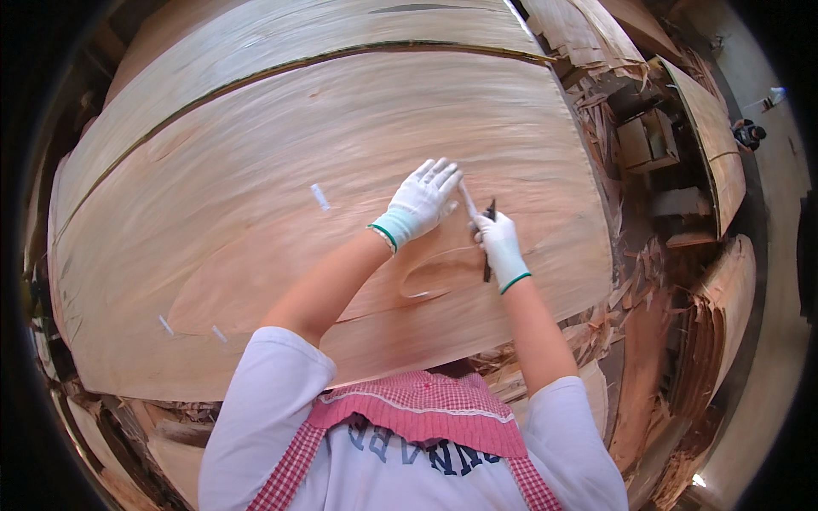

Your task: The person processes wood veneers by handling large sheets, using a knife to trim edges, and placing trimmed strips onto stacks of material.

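Note:
A broad sheet of pale wood veneer (pixel 281 145) with flowing grain lies before me. My left hand (pixel 423 196), in a white glove with a green-edged cuff, rests flat on it with fingers stretched out. At its fingertips is the upper end of a white tape strip (pixel 468 198). The strip's lower end meets my right hand (pixel 500 241), gloved alike, whose fingers are closed. A slim black tool (pixel 487 269) sticks out above and below that fist; its exact kind is hidden. Another piece of white tape (pixel 320 197) sits on the veneer to the left.
Small white tape pieces (pixel 166 325) lie at the sheet's near left. A dark gap (pixel 341 53) crosses the far part. Torn veneer scraps (pixel 635 285), a wooden box (pixel 648 141) and stacked sheets (pixel 711 328) stand on the right. Another person (pixel 749 134) is far off at right.

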`<action>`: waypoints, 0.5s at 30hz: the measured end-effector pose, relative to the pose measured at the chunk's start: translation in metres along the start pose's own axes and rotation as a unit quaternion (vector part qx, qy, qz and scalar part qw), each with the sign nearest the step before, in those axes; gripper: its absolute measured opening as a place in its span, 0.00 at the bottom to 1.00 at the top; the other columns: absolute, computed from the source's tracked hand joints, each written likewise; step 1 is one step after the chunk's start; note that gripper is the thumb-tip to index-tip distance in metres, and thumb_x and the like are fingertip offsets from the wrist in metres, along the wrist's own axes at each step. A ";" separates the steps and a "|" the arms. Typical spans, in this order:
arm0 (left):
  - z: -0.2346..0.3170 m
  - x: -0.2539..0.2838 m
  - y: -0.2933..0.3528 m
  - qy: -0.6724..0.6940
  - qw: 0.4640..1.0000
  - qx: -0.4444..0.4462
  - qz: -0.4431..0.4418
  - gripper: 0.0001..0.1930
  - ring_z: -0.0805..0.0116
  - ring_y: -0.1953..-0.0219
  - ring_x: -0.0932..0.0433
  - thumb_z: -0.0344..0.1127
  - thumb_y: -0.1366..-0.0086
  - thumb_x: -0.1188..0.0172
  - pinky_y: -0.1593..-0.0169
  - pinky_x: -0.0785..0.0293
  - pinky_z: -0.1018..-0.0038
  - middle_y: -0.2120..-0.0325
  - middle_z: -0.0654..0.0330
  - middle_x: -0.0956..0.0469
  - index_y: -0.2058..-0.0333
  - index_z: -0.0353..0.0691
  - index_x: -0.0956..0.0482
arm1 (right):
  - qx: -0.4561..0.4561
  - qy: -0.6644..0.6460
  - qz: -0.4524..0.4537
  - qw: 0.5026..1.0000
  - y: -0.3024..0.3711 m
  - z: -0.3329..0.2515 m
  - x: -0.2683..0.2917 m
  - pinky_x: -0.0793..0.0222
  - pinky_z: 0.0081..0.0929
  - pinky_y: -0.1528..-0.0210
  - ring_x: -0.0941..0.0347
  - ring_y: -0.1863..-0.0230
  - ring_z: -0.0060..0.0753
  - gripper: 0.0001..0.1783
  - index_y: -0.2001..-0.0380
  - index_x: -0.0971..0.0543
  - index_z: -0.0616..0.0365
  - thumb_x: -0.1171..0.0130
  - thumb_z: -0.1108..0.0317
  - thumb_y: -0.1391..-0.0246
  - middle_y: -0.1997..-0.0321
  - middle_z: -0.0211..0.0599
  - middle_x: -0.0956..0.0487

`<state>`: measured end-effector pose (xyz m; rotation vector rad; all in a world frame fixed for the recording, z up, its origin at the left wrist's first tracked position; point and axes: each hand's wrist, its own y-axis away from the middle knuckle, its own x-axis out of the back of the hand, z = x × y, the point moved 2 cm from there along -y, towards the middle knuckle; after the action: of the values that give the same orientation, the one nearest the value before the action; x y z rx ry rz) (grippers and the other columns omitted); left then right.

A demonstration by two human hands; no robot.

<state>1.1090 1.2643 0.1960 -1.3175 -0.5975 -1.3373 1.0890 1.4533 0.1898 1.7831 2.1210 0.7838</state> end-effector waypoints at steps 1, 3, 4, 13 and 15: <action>0.005 -0.008 -0.005 -0.008 1.000 -0.001 -0.013 0.25 0.58 0.34 0.40 0.44 0.35 0.48 0.30 0.52 0.63 0.39 0.53 0.34 0.43 0.38 0.32 | 0.008 0.034 -0.022 0.999 -0.005 -0.002 0.005 0.38 0.23 0.82 0.30 0.83 0.23 0.07 0.71 0.23 0.61 0.40 0.68 0.46 0.78 0.36 0.22; 0.010 -0.019 -0.012 -0.024 0.999 -0.010 -0.039 0.27 0.58 0.35 0.39 0.46 0.36 0.48 0.30 0.51 0.62 0.40 0.53 0.33 0.42 0.37 0.32 | 0.289 0.391 0.064 0.872 -0.030 -0.009 0.036 0.34 0.26 0.79 0.27 0.81 0.26 0.09 0.74 0.22 0.60 0.38 0.65 0.49 0.77 0.39 0.21; 0.011 -0.020 -0.014 -0.085 0.994 -0.020 -0.063 0.26 0.58 0.36 0.37 0.44 0.35 0.49 0.30 0.50 0.61 0.41 0.52 0.32 0.43 0.36 0.32 | 0.270 0.405 0.067 0.871 -0.041 -0.016 0.050 0.33 0.29 0.76 0.26 0.80 0.29 0.09 0.74 0.22 0.61 0.38 0.65 0.50 0.77 0.41 0.20; 0.070 -0.075 -0.095 -0.025 0.996 -0.049 -0.074 0.28 0.56 0.35 0.39 0.46 0.35 0.50 0.30 0.51 0.62 0.39 0.52 0.34 0.41 0.36 0.35 | 0.213 0.307 0.021 0.927 -0.074 -0.038 0.114 0.33 0.26 0.76 0.28 0.81 0.23 0.15 0.75 0.23 0.61 0.35 0.59 0.48 0.80 0.36 0.22; 0.074 -0.073 -0.100 -0.051 0.992 -0.047 -0.107 0.27 0.56 0.35 0.39 0.46 0.35 0.50 0.30 0.52 0.63 0.39 0.52 0.34 0.41 0.36 0.34 | 0.228 0.458 0.060 0.857 -0.079 -0.057 0.143 0.33 0.25 0.76 0.29 0.80 0.22 0.15 0.75 0.23 0.60 0.35 0.59 0.48 0.79 0.36 0.22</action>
<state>1.0278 1.3824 0.1811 -1.4362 -0.7719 -1.4922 0.9634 1.5704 0.2127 2.0149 3.0074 1.4989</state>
